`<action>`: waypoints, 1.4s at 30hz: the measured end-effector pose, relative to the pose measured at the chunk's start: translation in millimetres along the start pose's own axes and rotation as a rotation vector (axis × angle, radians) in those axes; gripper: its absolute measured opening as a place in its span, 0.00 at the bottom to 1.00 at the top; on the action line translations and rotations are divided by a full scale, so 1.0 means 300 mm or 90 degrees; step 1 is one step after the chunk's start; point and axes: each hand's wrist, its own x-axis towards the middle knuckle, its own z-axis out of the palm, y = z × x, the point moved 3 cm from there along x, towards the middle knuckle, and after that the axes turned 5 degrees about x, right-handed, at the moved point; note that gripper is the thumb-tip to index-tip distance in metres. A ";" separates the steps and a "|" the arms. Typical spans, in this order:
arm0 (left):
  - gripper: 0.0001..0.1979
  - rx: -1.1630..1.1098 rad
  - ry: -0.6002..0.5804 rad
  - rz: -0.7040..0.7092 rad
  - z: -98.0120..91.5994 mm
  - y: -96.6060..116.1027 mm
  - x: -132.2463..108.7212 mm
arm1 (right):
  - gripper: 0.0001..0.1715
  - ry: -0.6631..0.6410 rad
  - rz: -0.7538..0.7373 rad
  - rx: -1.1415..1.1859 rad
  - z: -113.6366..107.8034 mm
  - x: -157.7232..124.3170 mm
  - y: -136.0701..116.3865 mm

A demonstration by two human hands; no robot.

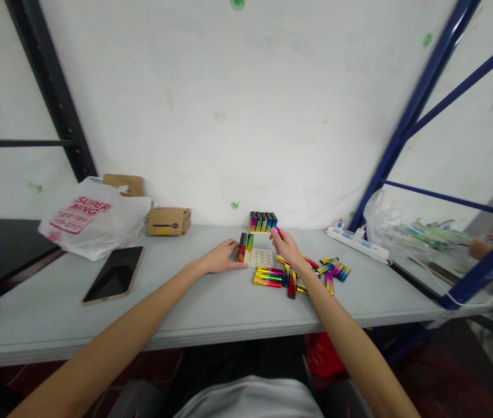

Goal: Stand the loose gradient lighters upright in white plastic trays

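Observation:
A white tray with round sockets lies on the table, with several shiny lighters upright along its left side and another, green and yellow, lighter beside them. My left hand is around the tray's left end, thumb at the front and fingers behind, holding it. My right hand is pinched on a purple lighter above the tray's right rear; most of that lighter is hidden by the fingers. Loose lighters in mixed metallic colours lie in front of the tray and under my right forearm.
A filled block of upright lighters stands against the wall. On the left are a phone, a white plastic bag and a cardboard box. A power strip lies right, near a blue post; another person's arm shows beyond.

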 end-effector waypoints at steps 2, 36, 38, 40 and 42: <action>0.36 -0.008 0.003 0.004 -0.001 0.001 0.000 | 0.32 0.028 -0.031 -0.063 0.006 -0.011 -0.017; 0.33 0.002 0.011 0.017 0.003 0.005 -0.001 | 0.18 -0.106 -0.226 -0.301 0.103 -0.033 -0.043; 0.33 0.001 0.013 0.022 0.002 0.006 -0.002 | 0.18 -0.140 -0.221 -0.316 0.112 -0.029 -0.032; 0.33 0.002 0.016 0.021 0.002 0.006 -0.003 | 0.18 -0.157 -0.217 -0.337 0.120 -0.025 -0.026; 0.34 0.003 0.017 0.018 0.003 0.006 -0.003 | 0.18 -0.161 -0.206 -0.370 0.131 -0.022 -0.024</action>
